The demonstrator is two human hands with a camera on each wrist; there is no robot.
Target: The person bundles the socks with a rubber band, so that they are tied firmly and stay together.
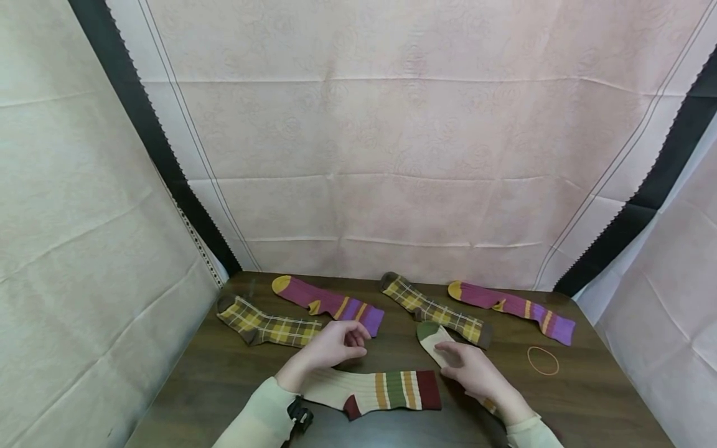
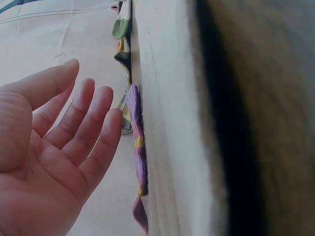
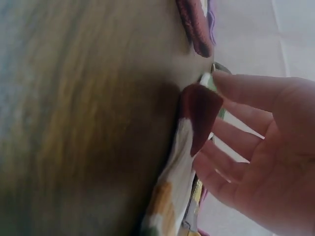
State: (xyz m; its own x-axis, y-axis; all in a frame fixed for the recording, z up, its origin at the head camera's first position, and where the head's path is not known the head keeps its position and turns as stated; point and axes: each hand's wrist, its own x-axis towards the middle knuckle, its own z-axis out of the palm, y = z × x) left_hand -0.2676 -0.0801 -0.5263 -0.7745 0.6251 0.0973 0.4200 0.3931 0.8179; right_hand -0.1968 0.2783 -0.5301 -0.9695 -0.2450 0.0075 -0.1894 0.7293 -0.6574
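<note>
A cream sock (image 1: 386, 391) with a maroon heel, maroon cuff and green and tan stripes lies flat at the front of the table. My left hand (image 1: 336, 345) hovers above its toe end, fingers loosely bent and holding nothing; the left wrist view shows the bare palm (image 2: 54, 162). To the right, a matching cream sock (image 1: 434, 343) lies slanted, its green toe pointing away. My right hand (image 1: 473, 373) is over this sock and hides much of it. In the right wrist view, relaxed fingertips lie right beside its maroon heel (image 3: 201, 110), without pinching it.
Behind, from left to right, lie a yellow plaid sock (image 1: 285, 330), a purple sock (image 1: 330, 302), another plaid sock (image 1: 437, 313) and another purple sock (image 1: 512, 305). A thin orange loop (image 1: 543, 372) is on the table's right. Pale fabric walls (image 1: 414, 186) surround the wooden table.
</note>
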